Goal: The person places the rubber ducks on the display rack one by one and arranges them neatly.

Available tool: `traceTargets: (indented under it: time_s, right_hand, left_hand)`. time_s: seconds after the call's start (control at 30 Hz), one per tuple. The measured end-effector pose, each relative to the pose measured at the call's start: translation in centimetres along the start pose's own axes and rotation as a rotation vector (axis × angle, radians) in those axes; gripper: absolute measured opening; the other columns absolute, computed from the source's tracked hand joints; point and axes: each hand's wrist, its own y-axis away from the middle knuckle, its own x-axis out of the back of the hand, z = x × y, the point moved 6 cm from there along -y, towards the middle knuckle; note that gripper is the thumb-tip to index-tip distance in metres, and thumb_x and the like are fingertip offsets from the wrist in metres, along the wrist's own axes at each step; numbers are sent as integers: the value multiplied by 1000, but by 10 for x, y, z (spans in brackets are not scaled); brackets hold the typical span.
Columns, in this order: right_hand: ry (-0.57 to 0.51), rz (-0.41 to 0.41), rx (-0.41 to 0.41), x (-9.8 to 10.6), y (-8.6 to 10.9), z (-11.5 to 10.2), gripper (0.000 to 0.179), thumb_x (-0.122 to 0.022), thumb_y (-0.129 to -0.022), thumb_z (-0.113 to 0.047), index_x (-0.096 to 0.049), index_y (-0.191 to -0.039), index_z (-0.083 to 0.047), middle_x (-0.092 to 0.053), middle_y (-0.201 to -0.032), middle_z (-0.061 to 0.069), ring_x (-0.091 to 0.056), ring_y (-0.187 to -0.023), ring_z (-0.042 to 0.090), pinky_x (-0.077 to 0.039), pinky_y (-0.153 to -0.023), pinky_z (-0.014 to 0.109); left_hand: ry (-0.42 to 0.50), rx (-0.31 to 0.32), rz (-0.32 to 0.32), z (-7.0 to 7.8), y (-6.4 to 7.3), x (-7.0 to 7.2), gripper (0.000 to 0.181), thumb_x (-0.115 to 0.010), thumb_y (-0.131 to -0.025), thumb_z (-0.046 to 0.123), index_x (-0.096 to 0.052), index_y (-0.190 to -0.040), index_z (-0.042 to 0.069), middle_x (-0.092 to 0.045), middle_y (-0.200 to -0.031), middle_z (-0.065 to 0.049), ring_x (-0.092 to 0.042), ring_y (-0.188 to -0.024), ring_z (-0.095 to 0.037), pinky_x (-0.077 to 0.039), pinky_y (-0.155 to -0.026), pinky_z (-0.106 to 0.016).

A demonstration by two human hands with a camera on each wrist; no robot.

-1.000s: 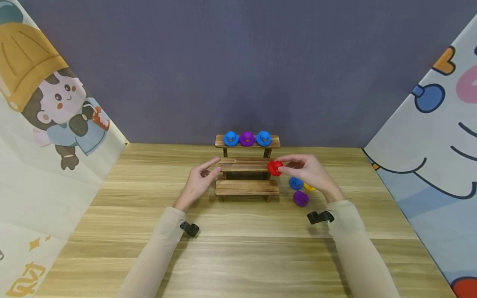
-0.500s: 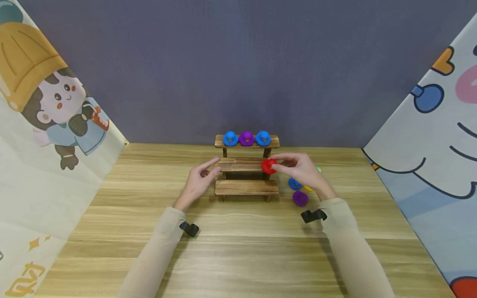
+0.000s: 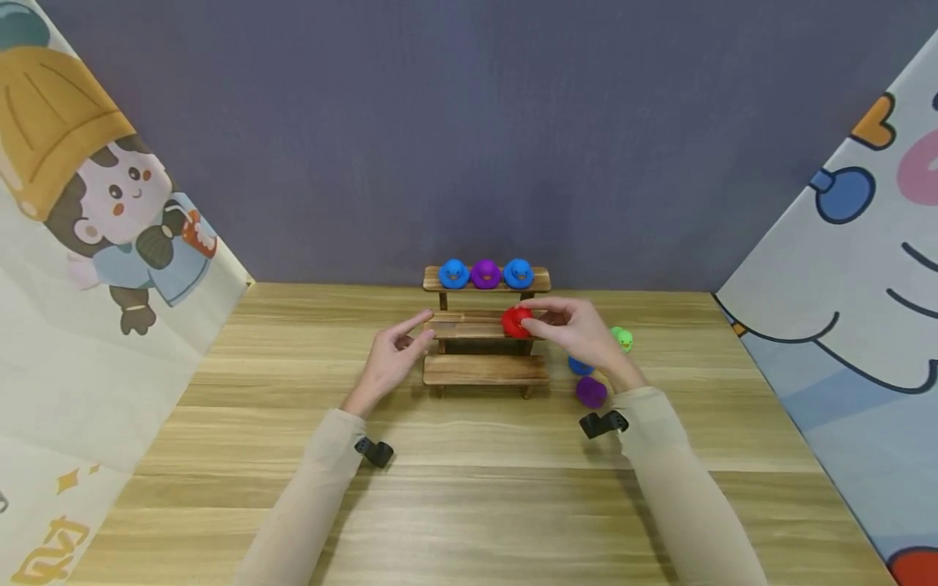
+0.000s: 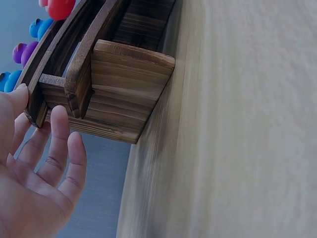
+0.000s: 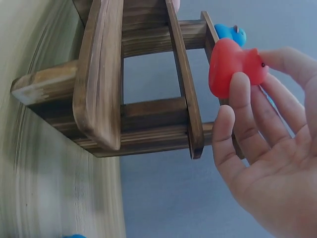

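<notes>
My right hand pinches a red rubber duck between thumb and fingers, over the right part of the middle tier of a three-tier wooden display stand. In the right wrist view, the duck is seen from the side, with a gap between it and the middle board. At the stand's left end is my left hand, fingers loosely spread, holding nothing. The left wrist view has its fingertips right at the board ends. A blue duck, a purple duck and another blue duck line the top tier.
Right of the stand, a green duck, a blue duck and a purple duck lie on the wooden table; a yellow one is mostly hidden by my right wrist. A grey wall rises behind the stand.
My right hand has carried the red duck leftward, from the right end of the middle tier to over it. The green duck has come into sight. My left hand has stayed in place.
</notes>
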Motion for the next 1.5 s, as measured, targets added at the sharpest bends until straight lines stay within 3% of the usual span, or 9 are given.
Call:
traceTargets:
  time_s: [0.27,0.67,0.83,0.93,1.13,1.37,1.5]
  right_hand:
    - [-10,-15,-21,-9,-6,-6,37,-80,-98,-27,-76,-132,-14,-76,-129,9,-74,-99,16,-59,-81,25]
    - [-23,-25,49,-24,-16,-20,34,-80,-97,-22,-78,-130,-12,-77,-125,12,-74,-95,16,-60,-79,25]
    - [-3,-24,51,-31,-20,-20,33,-80,-97,-23,-78,-129,-13,-79,-121,12,-73,-89,16,-58,-75,26]
    - [3,-28,41,-35,-23,-20,33,-80,-98,-25,-78,-130,-15,-79,-120,11,-75,-89,22,-59,-75,27]
    - [-12,-28,45,-44,-30,-22,35,-80,-98,-22,-77,-131,-10,-78,-122,15,-74,-90,40,-59,-73,28]
    - [-57,-38,40,-57,-35,-22,34,-81,-97,-19,-77,-129,-8,-79,-121,14,-78,-89,33,-64,-79,44]
    - [-88,-38,40,-62,-37,-21,34,-80,-97,-16,-77,-129,-7,-77,-126,15,-78,-93,40,-65,-76,36]
  left_hand:
    - [11,-2,1,1,0,0,44,-68,-107,29,-64,-149,18,-78,-103,-24,-72,-83,-24,-47,-59,-22]
    - [30,41,-12,-2,-2,0,46,-66,-108,24,-59,-153,15,-76,-106,-30,-71,-94,-43,-47,-60,-22]
    - [33,38,-17,19,5,1,45,-65,-108,16,-60,-151,6,-75,-104,-33,-70,-93,-48,-47,-60,-21]
    - [47,25,-18,31,9,1,45,-66,-107,16,-60,-150,4,-75,-104,-34,-69,-92,-50,-46,-60,-20]
    - [60,23,-19,30,9,1,45,-65,-108,16,-59,-151,3,-74,-105,-35,-66,-96,-59,-44,-60,-19]
    - [54,18,-20,33,9,0,45,-65,-107,15,-60,-150,4,-74,-105,-35,-67,-95,-57,-46,-61,-19]
    - [51,20,-23,33,10,0,44,-65,-107,15,-60,-150,4,-75,-105,-34,-67,-95,-56,-46,-61,-20]
